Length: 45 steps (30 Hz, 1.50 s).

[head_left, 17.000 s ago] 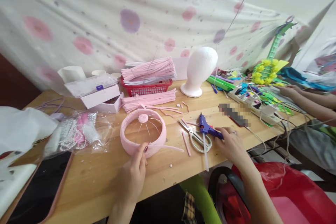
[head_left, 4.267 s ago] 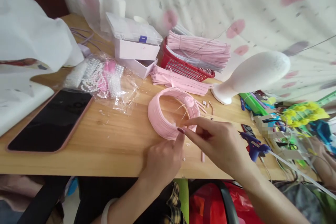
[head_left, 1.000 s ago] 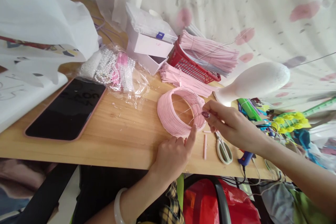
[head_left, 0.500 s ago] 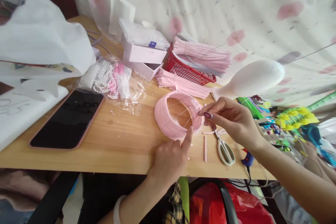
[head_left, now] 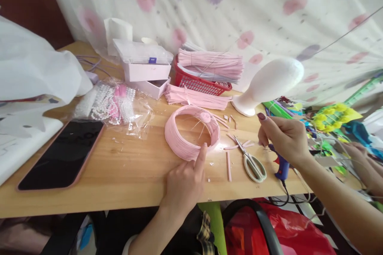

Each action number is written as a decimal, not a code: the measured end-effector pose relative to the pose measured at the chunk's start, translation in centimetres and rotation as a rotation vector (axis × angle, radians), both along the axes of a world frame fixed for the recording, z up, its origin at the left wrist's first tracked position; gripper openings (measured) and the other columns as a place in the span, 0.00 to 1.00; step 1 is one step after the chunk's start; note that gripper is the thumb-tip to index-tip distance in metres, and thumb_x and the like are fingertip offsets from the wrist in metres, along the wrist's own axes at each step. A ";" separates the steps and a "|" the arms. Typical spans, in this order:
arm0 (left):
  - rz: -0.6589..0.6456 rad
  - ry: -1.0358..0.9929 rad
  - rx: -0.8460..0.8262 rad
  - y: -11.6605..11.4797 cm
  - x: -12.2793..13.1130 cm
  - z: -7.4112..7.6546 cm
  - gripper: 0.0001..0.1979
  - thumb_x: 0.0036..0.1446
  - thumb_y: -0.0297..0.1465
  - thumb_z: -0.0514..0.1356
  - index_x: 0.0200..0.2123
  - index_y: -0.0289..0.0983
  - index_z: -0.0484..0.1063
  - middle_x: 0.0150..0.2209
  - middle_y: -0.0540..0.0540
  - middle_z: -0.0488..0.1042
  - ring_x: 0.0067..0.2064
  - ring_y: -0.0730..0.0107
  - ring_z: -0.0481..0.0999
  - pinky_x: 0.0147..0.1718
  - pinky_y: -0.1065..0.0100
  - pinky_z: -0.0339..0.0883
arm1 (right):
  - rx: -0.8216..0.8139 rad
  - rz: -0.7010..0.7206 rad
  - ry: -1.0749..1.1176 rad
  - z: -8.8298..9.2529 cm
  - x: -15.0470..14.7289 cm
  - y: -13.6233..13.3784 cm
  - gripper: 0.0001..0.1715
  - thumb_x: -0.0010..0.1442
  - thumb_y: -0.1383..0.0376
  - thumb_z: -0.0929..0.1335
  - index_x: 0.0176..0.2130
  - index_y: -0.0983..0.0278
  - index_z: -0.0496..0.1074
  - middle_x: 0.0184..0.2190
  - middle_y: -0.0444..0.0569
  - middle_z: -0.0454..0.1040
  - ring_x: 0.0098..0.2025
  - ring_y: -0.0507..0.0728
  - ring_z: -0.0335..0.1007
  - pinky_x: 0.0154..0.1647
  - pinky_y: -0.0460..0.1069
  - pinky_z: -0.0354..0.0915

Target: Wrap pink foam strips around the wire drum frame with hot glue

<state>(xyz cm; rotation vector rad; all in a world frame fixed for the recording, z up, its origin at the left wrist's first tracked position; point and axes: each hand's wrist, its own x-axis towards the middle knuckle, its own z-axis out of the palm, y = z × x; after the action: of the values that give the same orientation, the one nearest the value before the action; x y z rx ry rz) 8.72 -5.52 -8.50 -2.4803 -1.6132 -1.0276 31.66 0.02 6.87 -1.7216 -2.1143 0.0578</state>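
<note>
A wide ring of pink strips (head_left: 179, 141) rests on the table, with a small pink rosette on its back right rim and thin pale strands across its opening. My left hand (head_left: 185, 181) holds its front right side, the index finger laid over the rim and the thumb hidden. Away to the right, my right hand (head_left: 284, 135) is raised with fingers pinched together; anything between them is too small to make out. Below that hand lies a blue glue gun (head_left: 281, 167). Scissors (head_left: 253, 165) and cut pink strip pieces (head_left: 229, 166) lie between the hands.
Behind the ring are a pink strip bundle (head_left: 197, 99), a red basket (head_left: 200, 83) of strips and a white foam head (head_left: 275, 81). On the left lie a phone (head_left: 62, 155) and bagged beads (head_left: 110, 103). Another person's hand (head_left: 353, 151) is at far right.
My right hand has moved from the ring's right side out to the right, near the glue gun. My left hand stays on the ring. The view has shifted somewhat.
</note>
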 end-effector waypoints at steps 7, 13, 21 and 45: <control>0.050 0.028 -0.040 0.0 0.0 -0.2 0.28 0.63 0.25 0.56 0.66 0.42 0.65 0.22 0.53 0.76 0.22 0.70 0.75 0.21 0.73 0.63 | -0.008 -0.084 -0.175 0.4 0.2 1.0 0.27 0.60 0.43 0.68 0.44 0.62 0.75 0.37 0.55 0.80 0.33 0.62 0.76 0.31 0.55 0.68; 0.074 0.040 -0.024 0.0 0.1 -0.6 0.28 0.64 0.26 0.55 0.67 0.44 0.64 0.22 0.52 0.75 0.21 0.70 0.74 0.21 0.73 0.62 | -0.034 0.409 -0.237 -0.3 -4.5 -0.2 0.15 0.71 0.57 0.64 0.46 0.61 0.76 0.24 0.44 0.74 0.24 0.52 0.67 0.28 0.47 0.60; 0.054 0.040 -0.038 0.0 0.1 -0.8 0.30 0.63 0.26 0.56 0.69 0.43 0.61 0.23 0.52 0.76 0.22 0.70 0.75 0.20 0.73 0.59 | -0.178 0.463 -0.359 -2.1 -8.0 2.2 0.16 0.69 0.64 0.65 0.31 0.63 0.77 0.24 0.46 0.70 0.26 0.52 0.62 0.28 0.49 0.52; 0.014 -0.042 -0.039 -0.1 -0.1 -0.5 0.31 0.64 0.24 0.57 0.69 0.42 0.58 0.25 0.54 0.79 0.23 0.69 0.77 0.21 0.72 0.64 | -0.197 -0.164 -0.043 4.0 2.2 4.8 0.27 0.62 0.46 0.67 0.23 0.61 0.75 0.27 0.52 0.81 0.29 0.57 0.76 0.31 0.51 0.68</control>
<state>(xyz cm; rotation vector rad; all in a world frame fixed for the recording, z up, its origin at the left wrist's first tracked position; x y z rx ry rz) 8.59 -5.64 -9.04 -2.4849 -1.6758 -1.0633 33.89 4.77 10.89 -2.0210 -2.0477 0.1893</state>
